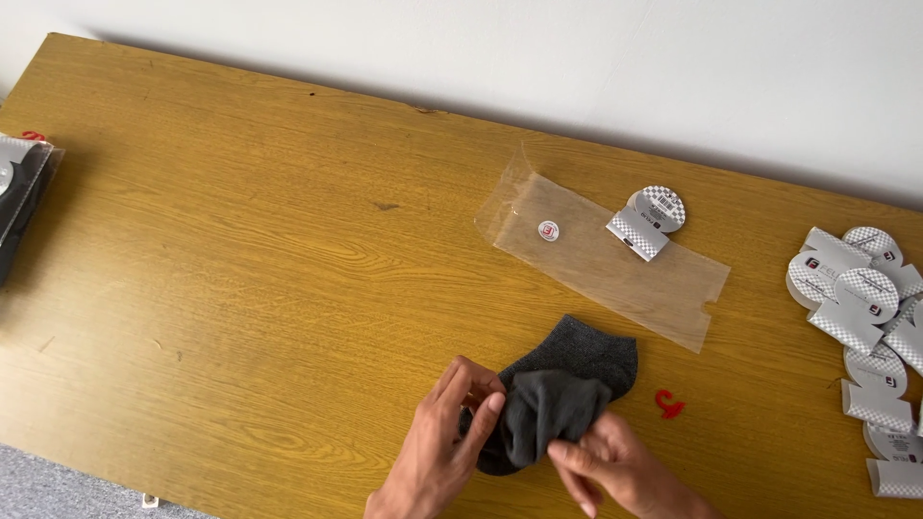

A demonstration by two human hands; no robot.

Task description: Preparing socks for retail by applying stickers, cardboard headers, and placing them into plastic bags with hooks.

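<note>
A dark grey sock (562, 394) lies on the wooden table (240, 288) near its front edge, partly folded over itself. The left hand (444, 442) pinches the sock's left edge between thumb and fingertips, fingers drawn close together, which seems to keep the fabric from sliding. The right hand (615, 466) grips the lower right fold, fingers curled onto the cloth, so the two hands hold the sock taut between them. Just right of the sock sits a small red hook (669, 405). Behind it lies a clear plastic sleeve (596, 264), flat and open, with a checkered card label (649, 221) resting on it. More such labels (865, 317) lie heaped at the right edge. A dark packet (19, 197) sits at the far left.
</note>
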